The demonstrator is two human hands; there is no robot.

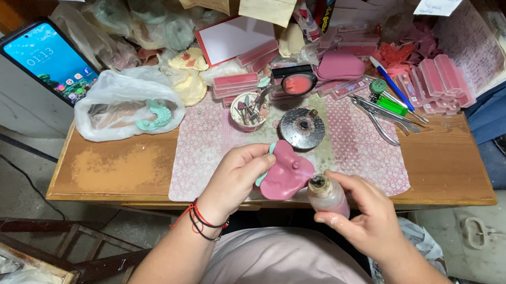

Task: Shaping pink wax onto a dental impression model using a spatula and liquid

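Observation:
My left hand [236, 178] grips a pink, rounded wax-like plate [286, 175] with a teal piece under it, held just above the front edge of the wooden table [120, 170]. My right hand [366, 214] holds a small open glass bottle [328, 194] of pink liquid upright, its mouth close to the pink plate's right edge. Both hands hover over a patterned pink mat [207, 150].
On the mat stand a round metal burner [302, 128] and a small cup of burs [249, 110]. Pliers [386, 116], a green lighter [389, 101], pink wax blocks [436, 81], a plastic bag [125, 103] and a phone [49, 58] lie around.

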